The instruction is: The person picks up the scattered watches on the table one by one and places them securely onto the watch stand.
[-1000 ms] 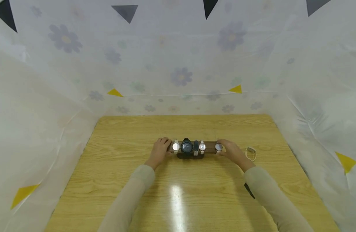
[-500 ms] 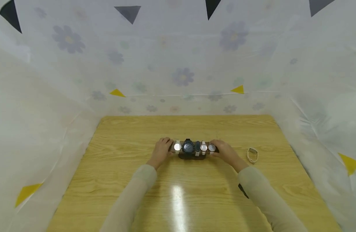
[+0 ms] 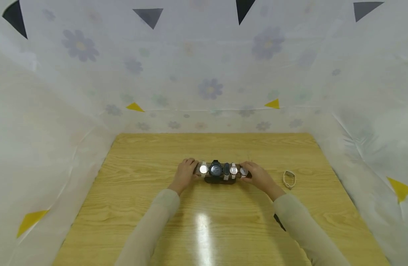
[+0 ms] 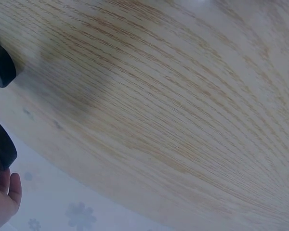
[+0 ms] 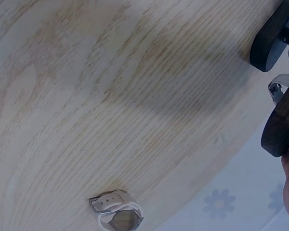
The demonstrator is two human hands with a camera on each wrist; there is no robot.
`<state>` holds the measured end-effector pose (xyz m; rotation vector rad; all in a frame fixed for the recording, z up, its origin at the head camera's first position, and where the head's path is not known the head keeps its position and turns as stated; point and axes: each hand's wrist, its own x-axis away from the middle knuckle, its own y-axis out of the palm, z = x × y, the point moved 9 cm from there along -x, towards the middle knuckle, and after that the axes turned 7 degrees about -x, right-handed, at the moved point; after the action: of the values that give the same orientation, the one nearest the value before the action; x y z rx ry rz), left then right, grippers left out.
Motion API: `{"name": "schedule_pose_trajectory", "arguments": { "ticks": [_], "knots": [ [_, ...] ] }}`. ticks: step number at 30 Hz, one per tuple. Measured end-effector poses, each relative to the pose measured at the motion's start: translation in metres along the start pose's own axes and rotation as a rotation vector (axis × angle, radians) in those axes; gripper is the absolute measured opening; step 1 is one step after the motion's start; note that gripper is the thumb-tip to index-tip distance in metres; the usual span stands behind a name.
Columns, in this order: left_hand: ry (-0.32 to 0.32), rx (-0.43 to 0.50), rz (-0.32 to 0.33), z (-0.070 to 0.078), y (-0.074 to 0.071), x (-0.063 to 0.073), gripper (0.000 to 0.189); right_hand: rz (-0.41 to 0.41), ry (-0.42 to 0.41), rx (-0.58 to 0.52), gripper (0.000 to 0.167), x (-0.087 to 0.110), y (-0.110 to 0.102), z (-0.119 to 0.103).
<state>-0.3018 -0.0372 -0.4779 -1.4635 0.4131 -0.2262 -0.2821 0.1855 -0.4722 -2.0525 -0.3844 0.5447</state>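
Observation:
A dark wooden watch stand (image 3: 196,169) lies crosswise on the table, its T-bar above a dark base (image 3: 218,181). My left hand (image 3: 184,174) grips the bar's left end. My right hand (image 3: 259,178) holds the rightmost watch (image 3: 244,171) at the bar's right end, fingers partly covering it; its pale strap (image 5: 282,82) loops under the bar in the right wrist view. Left of it on the bar sit a white-strapped watch (image 3: 233,169), a slim fitness band (image 3: 226,169), a large black watch (image 3: 216,169) and another pale-strapped watch (image 3: 203,169).
A cream-strapped watch (image 3: 289,180) lies loose on the table right of my right hand. The wooden table (image 3: 150,147) is enclosed by pale flowered sheeting (image 3: 177,74) at the back and sides.
My right hand has moved left, bringing the rightmost watch along the bar close to the others. Its face now looks slightly turned and more covered. The left hand keeps its hold.

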Motion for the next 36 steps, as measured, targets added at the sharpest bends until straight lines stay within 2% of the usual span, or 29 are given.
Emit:
{"name": "schedule_pose_trajectory", "arguments": {
  "ticks": [10, 18, 21, 24, 26, 29, 32, 36],
  "knots": [
    [0.002, -0.006, 0.024, 0.000, -0.002, 0.000, 0.051, 0.021, -0.018, 0.045, 0.057, -0.002, 0.000, -0.006],
    [-0.002, -0.050, -0.028, 0.000, 0.003, -0.002, 0.051, 0.032, -0.010, 0.054, 0.057, -0.002, 0.002, -0.003],
    [0.007, -0.018, -0.007, 0.000, 0.003, -0.001, 0.050, 0.037, -0.009, 0.039, 0.057, -0.001, 0.003, -0.001],
    [-0.006, 0.088, 0.030, -0.002, 0.004, 0.001, 0.052, 0.067, 0.019, -0.013, 0.060, 0.004, 0.000, 0.006],
    [-0.054, 0.208, 0.046, -0.008, 0.007, 0.003, 0.058, 0.111, 0.042, -0.026, 0.063, 0.010, -0.005, 0.014],
    [-0.185, 0.412, 0.087, -0.021, 0.015, 0.009, 0.069, 0.194, 0.075, -0.030, 0.067, 0.026, -0.015, 0.032],
    [-0.314, 0.576, 0.150, -0.032, 0.023, 0.021, 0.075, 0.241, 0.159, -0.043, 0.060, 0.047, -0.025, 0.057],
    [-0.478, 0.738, 0.209, -0.041, 0.038, 0.037, 0.070, 0.279, 0.333, -0.022, 0.043, 0.077, -0.037, 0.090]
  ]
}}
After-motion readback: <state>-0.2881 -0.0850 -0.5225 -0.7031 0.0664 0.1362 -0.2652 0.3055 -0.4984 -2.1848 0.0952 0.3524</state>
